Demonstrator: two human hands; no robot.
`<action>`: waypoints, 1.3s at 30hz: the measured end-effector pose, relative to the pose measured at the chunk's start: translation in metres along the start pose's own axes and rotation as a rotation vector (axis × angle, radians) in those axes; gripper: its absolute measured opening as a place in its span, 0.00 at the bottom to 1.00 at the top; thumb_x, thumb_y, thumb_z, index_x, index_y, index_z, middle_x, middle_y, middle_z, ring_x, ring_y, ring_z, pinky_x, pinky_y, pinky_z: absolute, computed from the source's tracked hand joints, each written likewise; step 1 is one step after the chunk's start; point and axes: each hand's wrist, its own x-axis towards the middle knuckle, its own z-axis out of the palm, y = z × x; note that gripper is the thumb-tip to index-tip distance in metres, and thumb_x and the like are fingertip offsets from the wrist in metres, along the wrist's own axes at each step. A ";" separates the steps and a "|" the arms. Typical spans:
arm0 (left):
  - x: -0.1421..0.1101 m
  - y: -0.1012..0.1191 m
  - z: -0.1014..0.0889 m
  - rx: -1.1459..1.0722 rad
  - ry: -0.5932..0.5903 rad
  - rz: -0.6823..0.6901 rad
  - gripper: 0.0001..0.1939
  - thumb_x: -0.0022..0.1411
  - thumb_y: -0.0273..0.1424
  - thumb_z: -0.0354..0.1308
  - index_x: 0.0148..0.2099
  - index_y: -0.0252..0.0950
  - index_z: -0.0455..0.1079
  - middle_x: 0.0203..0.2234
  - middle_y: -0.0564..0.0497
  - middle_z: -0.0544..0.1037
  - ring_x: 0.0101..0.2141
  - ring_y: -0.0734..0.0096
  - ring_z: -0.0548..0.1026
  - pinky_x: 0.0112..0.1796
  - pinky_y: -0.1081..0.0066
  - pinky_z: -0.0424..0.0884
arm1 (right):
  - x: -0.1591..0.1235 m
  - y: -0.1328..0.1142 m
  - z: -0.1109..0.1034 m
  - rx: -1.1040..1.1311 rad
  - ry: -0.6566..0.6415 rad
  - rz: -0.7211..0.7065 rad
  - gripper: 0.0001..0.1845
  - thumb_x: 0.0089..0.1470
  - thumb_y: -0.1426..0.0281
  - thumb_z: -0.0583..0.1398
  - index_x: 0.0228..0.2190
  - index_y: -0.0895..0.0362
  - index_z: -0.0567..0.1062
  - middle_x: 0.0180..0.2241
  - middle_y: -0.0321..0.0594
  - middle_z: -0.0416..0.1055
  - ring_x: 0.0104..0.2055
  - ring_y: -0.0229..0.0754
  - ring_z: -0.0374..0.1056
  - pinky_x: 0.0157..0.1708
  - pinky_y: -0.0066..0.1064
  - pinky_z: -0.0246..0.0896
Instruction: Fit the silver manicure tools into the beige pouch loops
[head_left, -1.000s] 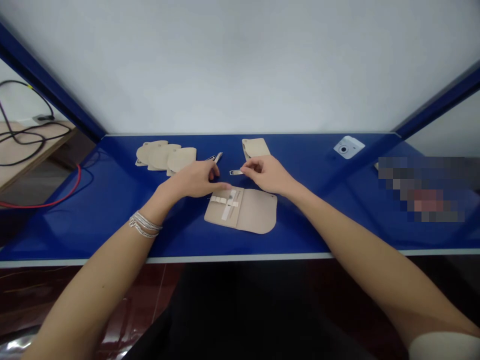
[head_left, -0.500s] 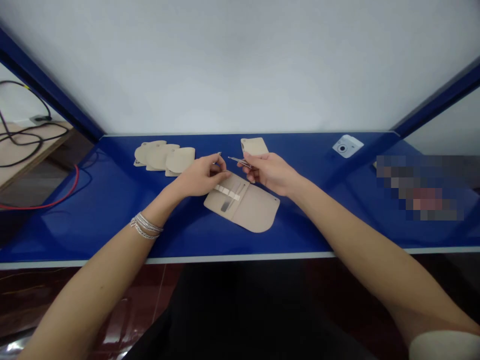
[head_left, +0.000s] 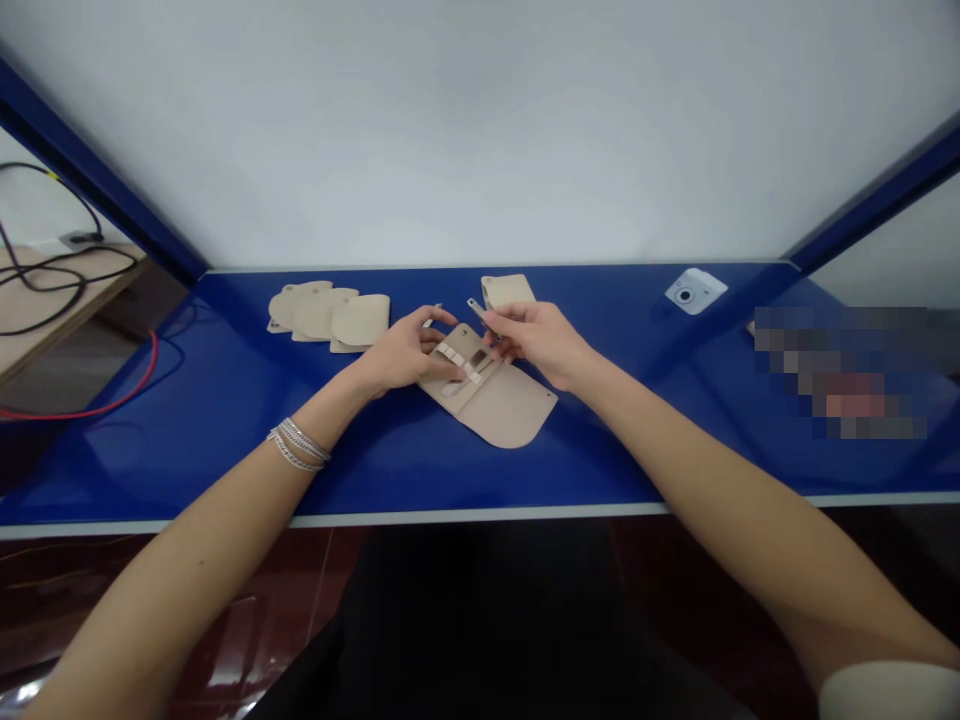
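A beige manicure case (head_left: 510, 405) lies unfolded on the blue table, its elastic loops holding a few small metal tools. My left hand (head_left: 409, 348) grips the case's left part, thumb on the inside beside the loops and fingers at the far edge. Near those left fingertips a bit of shiny metal shows, too small to name. My right hand (head_left: 540, 335) is closed on a small silver nail clipper (head_left: 475, 306), just above the case's upper edge. The lower right fingers are partly hidden behind the case.
Several closed beige cases (head_left: 360, 322) overlap at the back left. Another closed case (head_left: 508, 289) lies behind my right hand. A white camera-like device (head_left: 696, 291) sits at the back right. A red cable (head_left: 142, 385) crosses the table's left side.
The case's left part has been tilted up, and my left thumb has moved onto its inside. In my right hand the clipper now points up, where a slim metal tip pointed left before.
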 end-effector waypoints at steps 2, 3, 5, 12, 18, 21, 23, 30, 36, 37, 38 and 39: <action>0.002 -0.004 0.002 -0.010 0.014 0.034 0.37 0.39 0.30 0.72 0.52 0.36 0.61 0.38 0.47 0.77 0.37 0.63 0.78 0.38 0.63 0.75 | 0.000 0.000 0.000 -0.080 0.051 -0.070 0.15 0.52 0.59 0.65 0.30 0.60 0.74 0.27 0.41 0.74 0.24 0.35 0.66 0.23 0.27 0.60; 0.003 -0.005 0.003 -0.010 0.021 0.042 0.37 0.40 0.31 0.72 0.52 0.36 0.61 0.38 0.47 0.78 0.37 0.63 0.78 0.39 0.63 0.75 | -0.001 0.000 0.000 -0.145 0.072 -0.120 0.15 0.53 0.59 0.64 0.30 0.60 0.74 0.27 0.41 0.74 0.25 0.35 0.66 0.25 0.27 0.61; 0.005 -0.006 0.004 -0.009 0.034 0.050 0.36 0.40 0.31 0.72 0.51 0.36 0.62 0.38 0.46 0.78 0.37 0.63 0.78 0.39 0.62 0.75 | -0.001 0.000 -0.002 -0.319 0.097 -0.241 0.14 0.53 0.60 0.64 0.31 0.60 0.75 0.27 0.41 0.74 0.26 0.37 0.68 0.27 0.28 0.62; 0.003 0.000 0.005 -0.044 0.069 0.004 0.25 0.43 0.31 0.70 0.45 0.33 0.69 0.36 0.47 0.79 0.35 0.64 0.77 0.38 0.64 0.74 | -0.003 -0.001 -0.008 -0.663 0.063 -0.429 0.12 0.54 0.63 0.61 0.33 0.59 0.79 0.32 0.41 0.77 0.31 0.39 0.69 0.34 0.30 0.61; 0.004 -0.004 0.008 -0.034 0.077 0.012 0.19 0.46 0.33 0.67 0.42 0.32 0.71 0.34 0.46 0.78 0.34 0.64 0.76 0.37 0.64 0.73 | -0.002 0.001 -0.008 -0.778 0.033 -0.412 0.11 0.53 0.63 0.62 0.32 0.58 0.80 0.34 0.42 0.76 0.32 0.39 0.68 0.34 0.31 0.61; 0.004 -0.005 0.008 0.034 0.090 -0.018 0.21 0.46 0.33 0.67 0.44 0.34 0.72 0.31 0.48 0.78 0.31 0.65 0.75 0.33 0.66 0.73 | -0.002 0.003 -0.007 -0.779 0.015 -0.401 0.11 0.53 0.63 0.62 0.32 0.58 0.79 0.33 0.41 0.75 0.31 0.38 0.68 0.33 0.30 0.61; 0.005 -0.004 0.007 0.085 0.103 -0.036 0.21 0.46 0.34 0.67 0.44 0.34 0.72 0.27 0.49 0.77 0.28 0.66 0.74 0.30 0.68 0.71 | -0.002 0.004 -0.006 -0.785 0.001 -0.393 0.11 0.53 0.64 0.61 0.32 0.59 0.79 0.32 0.41 0.75 0.30 0.38 0.67 0.32 0.30 0.60; 0.006 -0.006 0.005 0.074 0.025 -0.045 0.23 0.44 0.35 0.69 0.44 0.34 0.73 0.29 0.49 0.78 0.30 0.65 0.76 0.32 0.67 0.72 | -0.001 0.005 -0.009 -0.893 -0.008 -0.448 0.08 0.54 0.68 0.60 0.30 0.58 0.79 0.33 0.42 0.73 0.31 0.39 0.66 0.34 0.31 0.59; 0.005 -0.005 0.003 0.018 -0.013 -0.044 0.21 0.46 0.35 0.68 0.43 0.34 0.74 0.32 0.48 0.80 0.33 0.64 0.77 0.34 0.68 0.73 | -0.001 0.005 -0.010 -0.909 -0.011 -0.443 0.08 0.54 0.67 0.60 0.30 0.58 0.79 0.32 0.42 0.73 0.31 0.40 0.66 0.34 0.32 0.58; 0.005 -0.004 0.003 0.003 -0.019 -0.052 0.20 0.47 0.35 0.67 0.44 0.33 0.74 0.33 0.47 0.80 0.33 0.64 0.77 0.35 0.68 0.73 | -0.002 0.004 -0.010 -0.918 -0.017 -0.448 0.08 0.54 0.68 0.60 0.30 0.58 0.79 0.32 0.42 0.73 0.31 0.40 0.66 0.33 0.32 0.58; 0.005 -0.004 0.003 -0.011 -0.023 -0.060 0.20 0.48 0.36 0.67 0.44 0.33 0.74 0.33 0.47 0.80 0.33 0.64 0.77 0.35 0.68 0.73 | -0.003 0.003 -0.010 -0.923 -0.026 -0.459 0.08 0.54 0.68 0.60 0.30 0.58 0.79 0.32 0.42 0.73 0.30 0.39 0.66 0.33 0.32 0.58; 0.005 -0.003 0.003 -0.020 -0.025 -0.066 0.21 0.49 0.37 0.66 0.44 0.33 0.74 0.33 0.47 0.80 0.33 0.64 0.77 0.35 0.68 0.73 | -0.004 0.002 -0.010 -0.925 -0.034 -0.476 0.08 0.54 0.69 0.60 0.29 0.59 0.78 0.31 0.42 0.72 0.30 0.39 0.65 0.33 0.31 0.57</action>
